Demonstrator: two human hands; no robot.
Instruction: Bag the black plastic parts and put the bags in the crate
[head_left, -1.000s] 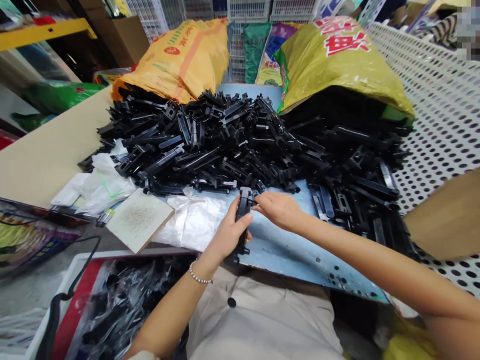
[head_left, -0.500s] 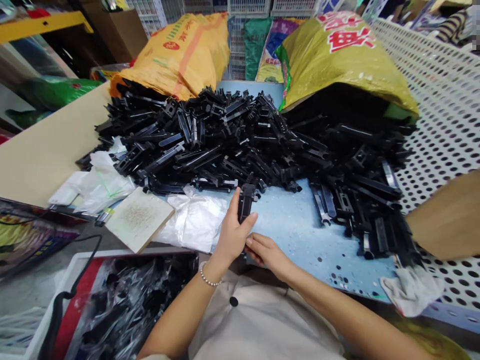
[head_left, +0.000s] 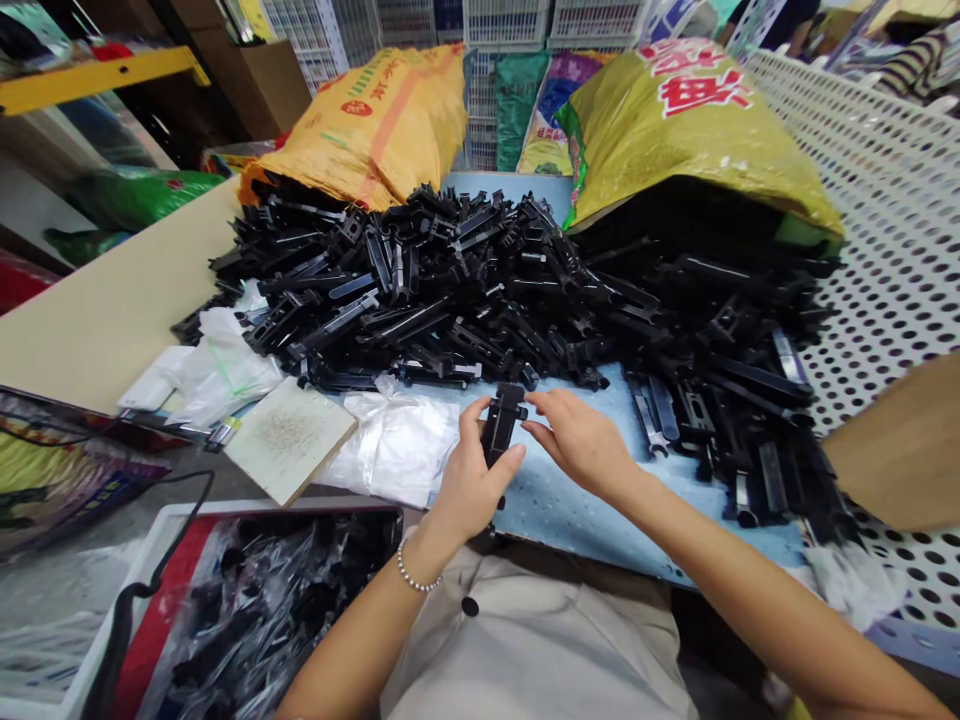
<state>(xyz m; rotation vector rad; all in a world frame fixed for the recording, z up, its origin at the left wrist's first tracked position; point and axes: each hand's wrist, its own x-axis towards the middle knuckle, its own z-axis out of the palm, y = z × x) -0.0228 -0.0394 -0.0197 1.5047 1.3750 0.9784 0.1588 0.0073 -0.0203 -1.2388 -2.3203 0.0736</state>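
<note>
1. Black plastic parts [head_left: 450, 290] are lying in a wide, jumbled heap across the tabletop, with more of them spreading toward the right.
2. A pale blue metal tabletop [head_left: 570, 530] is carrying the heap and is pitted with small holes near its front edge.
3. An orange woven sack [head_left: 367, 120] and an olive-yellow woven sack [head_left: 675, 120] are resting behind the heap, their open mouths facing it.
4. A white crate [head_left: 225, 510] is sitting below the tabletop's near edge, holding black parts in clear bags.
5. A clear plastic bag [head_left: 390, 450] is lying just left of the hands.
6. The left hand [head_left: 469, 470] is closing around a single black part [head_left: 502, 425], just in front of the heap.
7. The right hand [head_left: 577, 440] is staying half open, its fingertips reaching the part's upper end.
</note>
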